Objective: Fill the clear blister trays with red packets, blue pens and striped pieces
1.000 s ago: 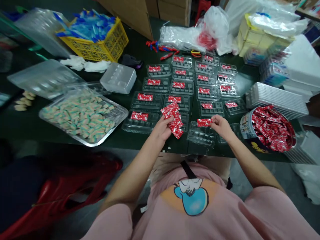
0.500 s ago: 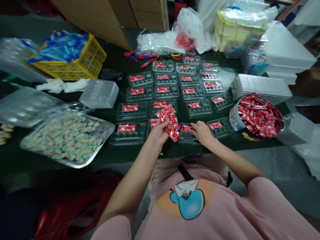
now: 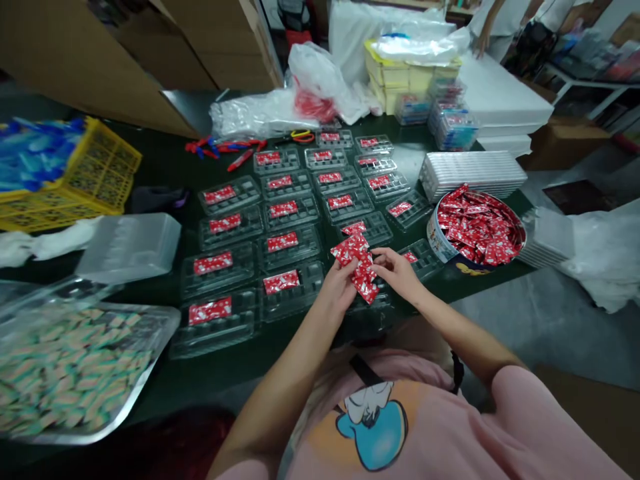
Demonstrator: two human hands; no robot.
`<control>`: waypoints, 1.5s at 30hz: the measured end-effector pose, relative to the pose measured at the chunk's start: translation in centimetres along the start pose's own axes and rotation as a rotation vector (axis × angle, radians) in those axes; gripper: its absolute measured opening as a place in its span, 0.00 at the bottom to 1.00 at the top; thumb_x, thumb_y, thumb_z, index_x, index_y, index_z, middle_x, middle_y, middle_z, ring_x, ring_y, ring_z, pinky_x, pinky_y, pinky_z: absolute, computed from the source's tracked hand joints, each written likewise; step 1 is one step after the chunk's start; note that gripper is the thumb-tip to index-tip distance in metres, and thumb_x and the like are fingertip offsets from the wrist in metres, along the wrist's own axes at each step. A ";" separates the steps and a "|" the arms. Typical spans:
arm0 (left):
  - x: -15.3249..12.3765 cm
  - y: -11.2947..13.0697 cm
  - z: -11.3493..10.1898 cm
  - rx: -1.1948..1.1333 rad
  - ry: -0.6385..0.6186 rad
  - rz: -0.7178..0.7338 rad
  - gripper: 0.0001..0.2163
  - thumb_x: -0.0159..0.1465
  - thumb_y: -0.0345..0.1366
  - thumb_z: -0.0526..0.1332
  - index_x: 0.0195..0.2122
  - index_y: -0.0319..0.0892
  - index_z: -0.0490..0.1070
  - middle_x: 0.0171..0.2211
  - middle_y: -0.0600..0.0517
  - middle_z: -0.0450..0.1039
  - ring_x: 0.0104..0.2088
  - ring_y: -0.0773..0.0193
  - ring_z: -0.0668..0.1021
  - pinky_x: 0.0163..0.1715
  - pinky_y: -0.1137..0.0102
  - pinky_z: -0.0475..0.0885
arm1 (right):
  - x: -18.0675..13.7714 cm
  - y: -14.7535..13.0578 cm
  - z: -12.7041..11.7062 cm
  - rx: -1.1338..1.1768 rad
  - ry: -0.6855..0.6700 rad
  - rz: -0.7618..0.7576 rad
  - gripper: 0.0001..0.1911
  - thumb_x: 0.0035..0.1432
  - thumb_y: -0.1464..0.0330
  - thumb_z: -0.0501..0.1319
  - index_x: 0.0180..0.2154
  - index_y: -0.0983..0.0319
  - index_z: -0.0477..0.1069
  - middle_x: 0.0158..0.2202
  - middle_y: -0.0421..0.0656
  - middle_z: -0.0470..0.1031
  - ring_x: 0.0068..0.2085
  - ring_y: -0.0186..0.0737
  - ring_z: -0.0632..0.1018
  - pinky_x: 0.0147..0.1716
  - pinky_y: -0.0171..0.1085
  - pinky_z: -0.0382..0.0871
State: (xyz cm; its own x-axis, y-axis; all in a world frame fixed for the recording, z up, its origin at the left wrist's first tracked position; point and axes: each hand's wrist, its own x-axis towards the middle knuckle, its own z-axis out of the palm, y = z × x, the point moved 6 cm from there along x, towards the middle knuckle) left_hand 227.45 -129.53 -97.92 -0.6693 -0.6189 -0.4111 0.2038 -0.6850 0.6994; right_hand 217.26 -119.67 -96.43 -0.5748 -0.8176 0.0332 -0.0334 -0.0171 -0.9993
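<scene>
Several red sachets with white print (image 3: 353, 252) are fanned out in my left hand (image 3: 340, 285), whose fingers are closed on them. My right hand (image 3: 399, 272) is at the right edge of this bunch, thumb and fingers pinching a sachet there. Beneath and around both hands lie rows of clear plastic compartment trays (image 3: 245, 265), most with one red sachet on top. The tray right under my hands is partly hidden. To the right stands a round tin (image 3: 438, 241) heaped with more red sachets (image 3: 480, 227).
At left are a metal tray (image 3: 167, 337) of striped pieces, a clear plastic box (image 3: 133, 247) and a yellow basket (image 3: 107, 163) of blue items. Scissors (image 3: 301, 136) and plastic bags (image 3: 260, 113) lie at the back. Stacked silver trays (image 3: 473, 172) stand behind the tin. Another person's hand (image 3: 483, 43) shows at the back.
My right hand has left the tray with its sachet and come up to the bunch in my left hand. The view has swung to the right.
</scene>
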 end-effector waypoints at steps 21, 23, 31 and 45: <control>3.7 -1.2 8.4 -0.113 -0.023 0.075 0.15 0.45 0.32 0.74 0.32 0.40 0.73 0.29 0.54 0.76 0.30 0.66 0.77 0.38 0.68 0.71 | 0.9 0.0 -4.9 0.016 0.211 0.033 0.27 0.52 0.64 0.65 0.54 0.59 0.65 0.31 0.37 0.72 0.29 0.35 0.76 0.30 0.36 0.74; 3.9 -2.0 9.8 -0.127 -0.050 0.058 0.15 0.45 0.32 0.74 0.32 0.40 0.73 0.29 0.54 0.76 0.30 0.67 0.77 0.38 0.68 0.71 | 0.6 -0.1 -6.1 0.016 0.256 0.018 0.26 0.52 0.65 0.65 0.53 0.60 0.66 0.32 0.38 0.73 0.32 0.37 0.77 0.33 0.37 0.75; 4.8 -4.7 14.3 -0.104 -0.110 -0.037 0.16 0.45 0.30 0.73 0.34 0.40 0.72 0.30 0.53 0.76 0.29 0.64 0.77 0.37 0.66 0.71 | -0.8 -1.6 -10.7 -0.148 0.375 -0.025 0.27 0.54 0.63 0.66 0.55 0.58 0.66 0.40 0.43 0.76 0.38 0.41 0.78 0.42 0.42 0.74; 12.2 -5.8 28.7 0.208 -0.422 -0.051 0.15 0.45 0.25 0.68 0.35 0.42 0.71 0.27 0.53 0.76 0.34 0.60 0.79 0.45 0.63 0.72 | -12.0 -4.5 -24.5 -0.484 0.938 -0.131 0.14 0.62 0.63 0.59 0.48 0.59 0.73 0.42 0.46 0.77 0.40 0.41 0.77 0.41 0.42 0.71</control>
State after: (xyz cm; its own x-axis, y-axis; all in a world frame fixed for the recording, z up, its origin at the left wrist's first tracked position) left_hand 197.57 -122.09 -90.16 -0.9156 -0.3464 -0.2043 0.0444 -0.5921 0.8047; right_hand 204.27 -95.74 -91.86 -0.9367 -0.0516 0.3462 -0.3434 0.3270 -0.8804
